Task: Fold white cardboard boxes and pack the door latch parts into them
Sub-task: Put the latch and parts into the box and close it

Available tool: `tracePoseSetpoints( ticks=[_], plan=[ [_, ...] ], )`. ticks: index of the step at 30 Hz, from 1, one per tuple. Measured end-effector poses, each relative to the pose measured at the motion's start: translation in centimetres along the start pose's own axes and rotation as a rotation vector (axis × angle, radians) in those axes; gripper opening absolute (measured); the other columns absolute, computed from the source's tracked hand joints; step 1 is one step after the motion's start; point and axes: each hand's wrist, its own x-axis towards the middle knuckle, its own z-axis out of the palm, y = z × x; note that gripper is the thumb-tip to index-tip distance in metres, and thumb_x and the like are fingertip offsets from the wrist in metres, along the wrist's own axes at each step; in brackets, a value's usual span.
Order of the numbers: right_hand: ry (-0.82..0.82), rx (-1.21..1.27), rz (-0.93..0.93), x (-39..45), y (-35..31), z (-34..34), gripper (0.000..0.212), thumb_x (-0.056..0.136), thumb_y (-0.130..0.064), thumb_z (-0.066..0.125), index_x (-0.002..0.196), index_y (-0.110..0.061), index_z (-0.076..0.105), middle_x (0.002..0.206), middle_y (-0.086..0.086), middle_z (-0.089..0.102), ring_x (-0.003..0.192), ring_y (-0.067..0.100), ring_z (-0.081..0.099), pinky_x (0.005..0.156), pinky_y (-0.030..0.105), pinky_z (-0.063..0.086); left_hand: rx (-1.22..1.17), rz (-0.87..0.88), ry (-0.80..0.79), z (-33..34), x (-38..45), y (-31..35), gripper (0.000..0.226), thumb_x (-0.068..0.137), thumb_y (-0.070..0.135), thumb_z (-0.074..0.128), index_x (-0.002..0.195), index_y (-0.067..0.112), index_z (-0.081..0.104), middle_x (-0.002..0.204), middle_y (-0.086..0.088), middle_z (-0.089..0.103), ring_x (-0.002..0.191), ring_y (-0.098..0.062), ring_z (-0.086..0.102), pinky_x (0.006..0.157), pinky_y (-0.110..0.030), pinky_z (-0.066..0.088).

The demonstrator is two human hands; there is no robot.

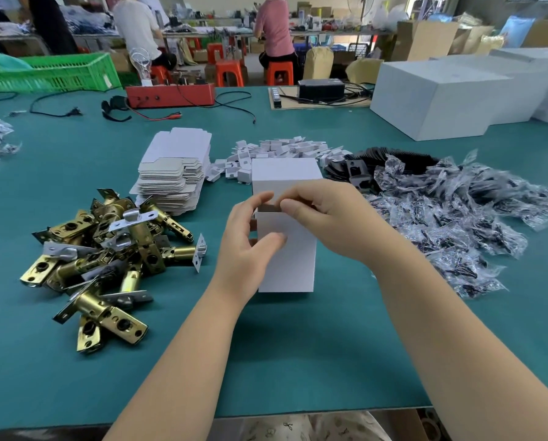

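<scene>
While brass door latch parts are lying heaped just left of the grip for easy reach, a worker's left hand is clasping a white cardboard box steady, and the right hand is pinching its top flap, apparently folding it shut.

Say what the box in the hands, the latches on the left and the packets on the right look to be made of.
White box: thin matte cardboard, with crisp fold edges and a greyish inside. Latches: metal, likely brass-plated bodies with silvery faceplates, going by the shine. Packets: clear glossy plastic film, crinkled, with small dark parts inside.
</scene>
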Motion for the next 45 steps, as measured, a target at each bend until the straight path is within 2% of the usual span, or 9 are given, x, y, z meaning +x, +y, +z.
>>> tracePoseSetpoints(
  ticks=[6, 11, 14, 17, 28, 31, 36, 41, 45],
  plan=[
    [0.421, -0.091, 0.248, -0.8, 5.0, -1.0, 0.022, 0.091, -0.014, 0.055, 0.107, -0.016, 0.069, 0.1, -0.005, 0.066, 0.099, 0.013, 0.056, 0.086, 0.027, 0.043, -0.021, -0.002, -0.019, -0.1, -0.1, 0.1, 0.05, 0.071, 0.022, 0.057, 0.114, 0.045, 0.053, 0.121, 0.011, 0.053, 0.094, -0.003, 0.049, 0.079, -0.012, 0.04],
    [0.004, -0.577, 0.704, -2.1, 10.0, -1.1, 0.052, 0.09, -0.043, 0.053, 0.138, -0.025, 0.047, 0.145, 0.005, 0.044, 0.13, 0.033, 0.035, 0.103, 0.045, 0.035, -0.034, -0.002, -0.027, -0.1, -0.1, 0.0, 0.05, 0.071, 0.02, 0.057, 0.115, 0.044, 0.053, 0.123, 0.004, 0.055, 0.095, -0.006, 0.049, 0.085, -0.023, 0.042],
    [0.089, -0.49, 0.634, -2.2, 10.4, -1.0, 0.057, 0.083, -0.06, 0.056, 0.133, -0.032, 0.053, 0.144, 0.0, 0.043, 0.132, 0.029, 0.033, 0.102, 0.046, 0.035, -0.036, 0.0, -0.021, -0.2, -0.1, -0.1, 0.051, 0.07, 0.02, 0.057, 0.114, 0.044, 0.054, 0.123, 0.004, 0.054, 0.096, -0.011, 0.048, 0.088, -0.028, 0.041],
    [-0.071, -0.591, 0.614, -2.4, 10.2, -0.6, 0.062, 0.078, -0.066, 0.059, 0.132, -0.038, 0.051, 0.147, -0.001, 0.038, 0.135, 0.029, 0.028, 0.107, 0.047, 0.028, -0.032, 0.006, -0.03, -0.2, -0.2, -0.1, 0.051, 0.069, 0.021, 0.058, 0.115, 0.044, 0.054, 0.123, 0.004, 0.054, 0.097, -0.013, 0.048, 0.086, -0.028, 0.04],
    [-0.054, -0.656, 0.488, -2.1, 10.1, 0.0, 0.033, 0.085, -0.047, 0.063, 0.113, -0.03, 0.065, 0.124, -0.003, 0.06, 0.121, 0.025, 0.044, 0.108, 0.042, 0.027, 0.004, 0.285, -0.014, -0.4, -1.0, 0.4, 0.037, 0.069, 0.029, 0.048, 0.102, 0.026, 0.064, 0.105, 0.002, 0.062, 0.101, -0.01, 0.056, 0.077, -0.021, 0.043],
    [0.02, -0.598, 0.418, -2.0, 9.7, 0.5, 0.02, 0.087, -0.033, 0.066, 0.105, -0.026, 0.062, 0.101, -0.003, 0.064, 0.111, 0.023, 0.052, 0.11, 0.041, 0.018, 0.004, 0.269, -0.003, -0.3, -1.0, 0.4, 0.036, 0.068, 0.029, 0.048, 0.1, 0.027, 0.063, 0.105, 0.004, 0.061, 0.102, -0.005, 0.055, 0.079, -0.013, 0.042],
    [0.193, -0.208, 0.345, -2.4, 8.5, 1.0, 0.037, 0.086, -0.001, 0.06, 0.118, -0.017, 0.063, 0.108, 0.002, 0.061, 0.098, 0.021, 0.057, 0.09, 0.031, 0.043, 0.002, 0.274, 0.001, -0.3, -1.2, 0.4, 0.038, 0.068, 0.029, 0.048, 0.102, 0.029, 0.063, 0.106, 0.006, 0.062, 0.104, -0.005, 0.056, 0.081, -0.014, 0.044],
    [0.504, 0.395, 0.226, -2.0, 3.6, -0.8, 0.029, 0.081, -0.005, 0.072, 0.093, -0.031, 0.07, 0.082, -0.01, 0.071, 0.074, 0.008, 0.062, 0.075, 0.019, 0.05, -0.026, 0.232, 0.011, -0.2, -1.1, 0.2, 0.044, 0.069, 0.033, 0.049, 0.111, 0.034, 0.06, 0.11, 0.005, 0.062, 0.108, -0.006, 0.056, 0.084, -0.016, 0.043],
    [0.452, 0.561, 0.11, -1.5, -0.3, -1.2, 0.026, 0.086, -0.01, 0.069, 0.104, -0.029, 0.068, 0.084, -0.015, 0.073, 0.077, 0.001, 0.067, 0.074, 0.019, 0.056, -0.084, 0.187, 0.012, -0.1, -1.0, -0.1, 0.051, 0.068, 0.034, 0.051, 0.119, 0.035, 0.056, 0.109, 0.005, 0.06, 0.104, -0.007, 0.056, 0.085, -0.02, 0.044]
  ],
)
